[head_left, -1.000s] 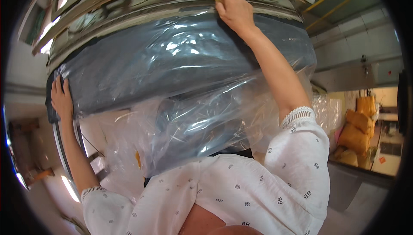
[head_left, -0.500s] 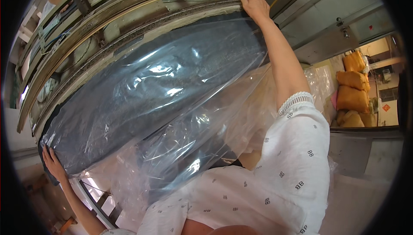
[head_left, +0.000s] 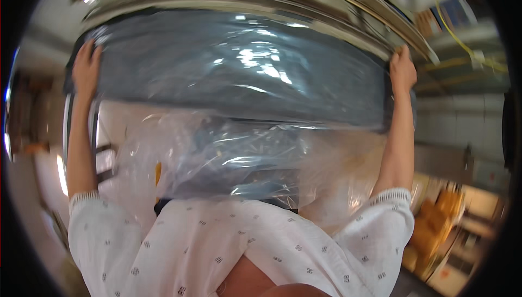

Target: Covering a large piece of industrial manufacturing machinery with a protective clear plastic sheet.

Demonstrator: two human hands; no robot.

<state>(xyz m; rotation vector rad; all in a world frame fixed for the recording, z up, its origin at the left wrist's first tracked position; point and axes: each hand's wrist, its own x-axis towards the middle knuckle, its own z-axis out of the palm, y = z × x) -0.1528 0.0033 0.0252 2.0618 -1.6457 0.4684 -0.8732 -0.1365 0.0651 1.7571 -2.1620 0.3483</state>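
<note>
a big dark roll wrapped in clear plastic (head_left: 239, 79) is held overhead against the metal rack (head_left: 337, 3)'s edge. left hand (head_left: 86, 69) and right hand (head_left: 402, 71) curl fingers around its ends; seemingly mid-lift, the next move needing level, even support.

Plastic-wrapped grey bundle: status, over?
Left hand gripping bundle's left end, right hand gripping its right end. Plastic-wrapped grey bundle held overhead, against metal rack rails. Loose clear plastic hangs below it.
</note>
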